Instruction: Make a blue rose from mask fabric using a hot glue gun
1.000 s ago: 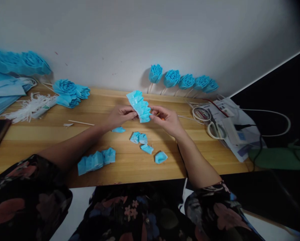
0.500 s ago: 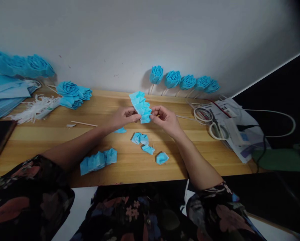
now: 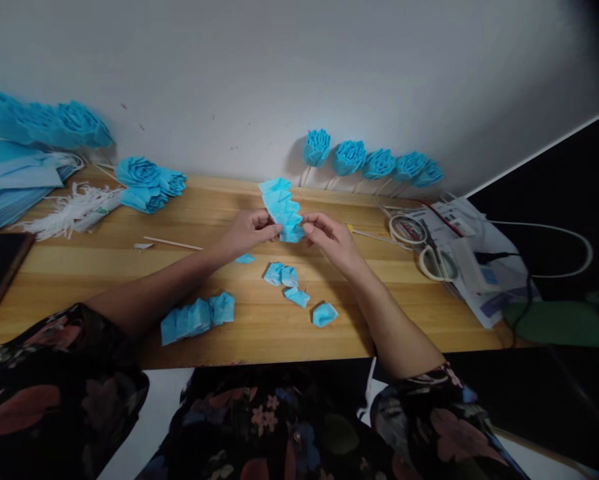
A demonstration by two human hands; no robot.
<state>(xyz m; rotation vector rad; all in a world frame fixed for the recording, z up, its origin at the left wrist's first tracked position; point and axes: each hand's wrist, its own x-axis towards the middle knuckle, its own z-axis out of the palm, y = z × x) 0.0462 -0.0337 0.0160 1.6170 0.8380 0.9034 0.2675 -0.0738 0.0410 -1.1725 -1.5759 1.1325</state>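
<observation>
A pleated light-blue strip (image 3: pixel 282 208), its zigzag edge to the right, is held up above the middle of the table. My left hand (image 3: pixel 255 230) pinches its lower left side between thumb and fingers. At the strip's lower right corner, my right hand (image 3: pixel 327 237) has thumb and forefinger closed on the edge. Below the hands lie small folded blue pieces (image 3: pixel 281 274) and a single cupped blue piece (image 3: pixel 325 314). Another pleated blue strip (image 3: pixel 198 319) rests near the front edge, by my left forearm.
Blue flowers on sticks (image 3: pixel 349 158) lean along the wall. More blue flowers (image 3: pixel 142 181), white cords (image 3: pixel 74 210) and a stack of blue masks (image 3: pixel 14 180) are at left. A thin stick (image 3: pixel 173 243) lies mid-left. Scissors (image 3: pixel 438 262) and papers (image 3: pixel 484 300) sit at right.
The view has shifted slightly. Both hands keep hold of the pleated strip in nearly the same place, and the right fingers have moved a little at its edge.
</observation>
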